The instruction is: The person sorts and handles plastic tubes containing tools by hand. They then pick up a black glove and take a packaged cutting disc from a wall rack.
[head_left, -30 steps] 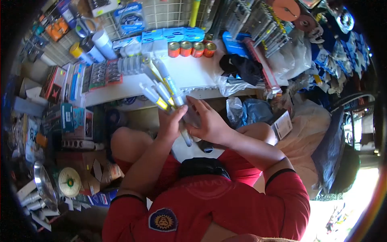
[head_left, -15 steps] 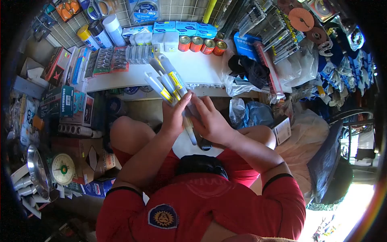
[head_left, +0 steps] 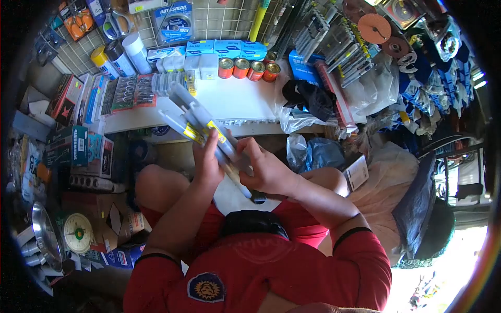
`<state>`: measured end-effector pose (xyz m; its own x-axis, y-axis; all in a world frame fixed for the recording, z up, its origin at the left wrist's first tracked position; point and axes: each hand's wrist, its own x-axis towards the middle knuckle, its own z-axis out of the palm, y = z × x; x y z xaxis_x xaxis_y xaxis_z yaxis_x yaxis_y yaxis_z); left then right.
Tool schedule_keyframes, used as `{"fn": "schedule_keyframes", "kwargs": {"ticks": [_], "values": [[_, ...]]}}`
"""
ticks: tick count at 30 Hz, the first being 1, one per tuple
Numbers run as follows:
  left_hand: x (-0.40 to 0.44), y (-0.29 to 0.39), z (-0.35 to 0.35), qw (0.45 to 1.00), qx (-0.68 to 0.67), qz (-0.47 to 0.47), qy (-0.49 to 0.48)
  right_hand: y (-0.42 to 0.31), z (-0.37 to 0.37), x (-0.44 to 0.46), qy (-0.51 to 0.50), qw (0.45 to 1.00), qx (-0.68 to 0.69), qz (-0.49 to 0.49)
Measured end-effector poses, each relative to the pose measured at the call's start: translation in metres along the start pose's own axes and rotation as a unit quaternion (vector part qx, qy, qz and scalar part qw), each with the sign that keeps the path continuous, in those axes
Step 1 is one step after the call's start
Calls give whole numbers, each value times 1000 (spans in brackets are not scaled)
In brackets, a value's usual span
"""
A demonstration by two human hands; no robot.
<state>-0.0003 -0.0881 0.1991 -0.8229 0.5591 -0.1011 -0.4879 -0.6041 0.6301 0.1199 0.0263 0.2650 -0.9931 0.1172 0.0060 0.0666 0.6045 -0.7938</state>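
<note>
A bundle of long clear tubes with yellow labels [head_left: 197, 116] is held slanting in front of my body, its upper end over the front edge of the white shelf. My left hand [head_left: 207, 164] is closed round the bundle near the labels. On the right side, my right hand [head_left: 266, 169] has its fingers bent against the tubes. The lower end of one tube pokes out below both hands. What is inside the tubes is too blurred to tell.
The white shelf [head_left: 235, 96] carries small red cans [head_left: 241, 68], blue boxes [head_left: 227, 48] and spray cans [head_left: 136, 52]. A black cap [head_left: 308, 99] lies at its right. Packaged boxes [head_left: 68, 146] and a round scale [head_left: 78, 233] stand left; plastic bags [head_left: 324, 154] lie right.
The tubes have tilted further left at their upper end, and their labels have shifted left and down. Both hands stay on the bundle, with my left hand moved slightly left. The view has shifted a little.
</note>
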Motion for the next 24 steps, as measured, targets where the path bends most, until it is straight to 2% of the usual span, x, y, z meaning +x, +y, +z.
{"fn": "schedule_keyframes", "kwargs": {"ticks": [1,3,4,7,8,10,11,14,17,20,23,24], "values": [[1,2,-1,999,-30,-13,2,-1,-3,-1,-15,999,36,15],[3,5,-3,995,-89,-39,8,-3,-8,2,0,998,51,-29],[7,-1,-13,996,-74,-38,14,-4,-11,3,7,997,58,-50],[5,0,-15,989,-133,-57,-7,-7,-28,3,-63,996,53,-32],[4,2,-9,995,-94,-47,1,-12,-34,2,-76,996,51,-19],[-1,12,0,988,-127,-75,-43,-20,-45,-1,-104,993,47,4],[-3,15,3,984,-144,-88,-63,-17,-46,-2,-89,995,39,-24],[9,10,-10,984,-151,-53,-83,-8,-46,-7,-76,993,70,-51],[18,8,-17,987,-155,-33,6,-14,-59,-13,-119,976,180,31],[28,11,-23,984,-168,-24,48,-22,-72,-17,-147,948,270,81],[37,17,-39,982,-174,-64,-43,-19,-93,-19,-180,945,239,131],[37,22,-35,983,-164,-80,-8,-15,-100,-22,-179,948,240,109]]}}
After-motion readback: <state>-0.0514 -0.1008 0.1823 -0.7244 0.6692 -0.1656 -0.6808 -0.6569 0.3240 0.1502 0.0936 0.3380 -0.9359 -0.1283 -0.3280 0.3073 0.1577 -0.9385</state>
